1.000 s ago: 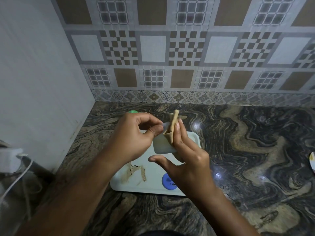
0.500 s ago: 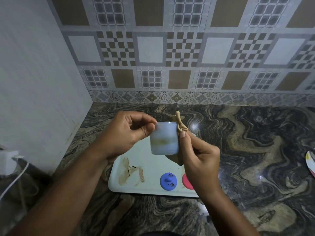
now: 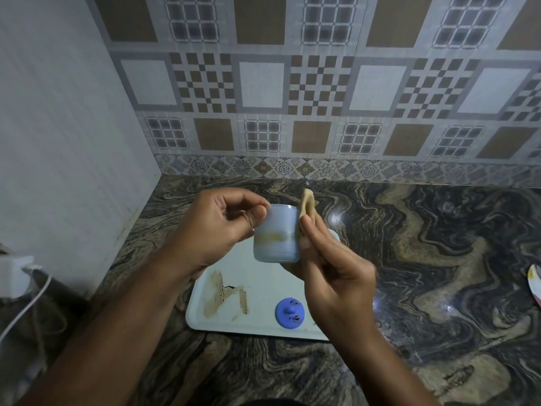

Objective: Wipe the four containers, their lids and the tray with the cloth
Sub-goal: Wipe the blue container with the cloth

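I hold a pale, translucent container upright above the white tray; a brown smear band crosses its side. My left hand pinches its left rim between thumb and fingers. My right hand presses a folded beige cloth against the container's right side, with the cloth's tip sticking up above the rim. A blue lid with dark specks lies on the tray near its front edge. Brown smears mark the tray's left part. The other containers and lids are hidden.
The tray lies on a dark marbled counter in a corner, with a tiled wall behind and a plain wall at left. A white charger with a cable sits at far left. The edge of a plate shows at far right.
The container has turned from tilted to upright and been raised a little. The cloth went from inside its mouth to its right outer side. My right hand now hides the pink lid.
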### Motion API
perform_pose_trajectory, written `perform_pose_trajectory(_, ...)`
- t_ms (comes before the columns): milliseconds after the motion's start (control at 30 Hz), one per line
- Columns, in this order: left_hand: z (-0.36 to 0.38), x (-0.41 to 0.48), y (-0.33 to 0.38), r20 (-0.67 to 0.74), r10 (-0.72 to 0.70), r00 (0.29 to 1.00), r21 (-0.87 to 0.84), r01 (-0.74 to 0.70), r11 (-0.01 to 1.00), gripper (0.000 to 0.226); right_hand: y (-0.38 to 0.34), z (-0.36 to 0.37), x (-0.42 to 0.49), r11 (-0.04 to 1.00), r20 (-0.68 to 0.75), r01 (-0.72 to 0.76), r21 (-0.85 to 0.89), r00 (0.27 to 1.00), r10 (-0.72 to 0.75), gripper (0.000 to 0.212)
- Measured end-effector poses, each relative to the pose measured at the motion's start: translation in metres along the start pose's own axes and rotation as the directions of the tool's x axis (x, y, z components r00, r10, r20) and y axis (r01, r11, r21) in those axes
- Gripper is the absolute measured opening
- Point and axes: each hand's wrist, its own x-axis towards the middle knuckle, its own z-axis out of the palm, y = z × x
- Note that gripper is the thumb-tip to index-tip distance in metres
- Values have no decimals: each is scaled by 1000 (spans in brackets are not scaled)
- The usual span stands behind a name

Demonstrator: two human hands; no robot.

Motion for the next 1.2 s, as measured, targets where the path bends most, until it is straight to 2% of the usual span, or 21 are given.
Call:
perform_pose_trajectory(67, 1, 0, -1, -36, 32, 999, 34, -31, 999, 10, 1, 1, 0, 990, 34, 98, -105, 995, -94, 35)
perform_pose_trajectory(133, 3, 0, -1, -58, 36, 998, 28, -35, 999, 10, 2, 1, 0, 977, 30, 119, -177, 993, -116, 39)
perform_pose_trajectory(233, 5, -1, -1, -67, 21, 998, -39, -23, 999, 10, -1, -2, 4, 985, -4, 28, -168, 1000, -29, 67)
perform_pose_trajectory(300, 6, -1, 0, -78, 14, 997, -69, -19, 997, 11, -2, -6, 6, 975, 41, 70, -210, 997, -63, 78)
perform_pose_trajectory(433, 6, 0, 0, -72, -16, 997, -99, 9, 995, 11, 2, -8, 7, 936, 90, 209, -282, 977, -191, 76)
perform_pose_trajectory(500, 8, 0, 0, -68, -33, 997, -122, 25, 992, 10, 5, -6, 8, 922, 69, 220, -318, 976, -209, 75)
perform_pose_trajectory(600, 9, -1, 1, -64, -28, 998, -130, 20, 991, 11, -2, -2, 13, 905, 37, 195, -378, 980, -195, 86)
perform_pose_trajectory(833, 14, 2, -2, -111, -24, 993, -92, 14, 996, 12, 11, -3, 12, 884, 6, 253, -393, 962, -272, 62)
perform_pose_trajectory(967, 13, 2, -1, -85, -27, 996, -99, 19, 995, 12, 8, -2, 9, 890, 2, 237, -390, 967, -256, 69)
perform_pose_trajectory(1100, 3, 4, -3, 24, -41, 999, -169, 44, 985, 27, 10, -2, 11, 890, 0, 238, -388, 966, -258, 67)
perform_pose_trajectory(1200, 3, 4, -5, -18, -25, 1000, -140, 22, 990, 13, 13, 0, 9, 889, 19, 250, -384, 965, -263, 65)
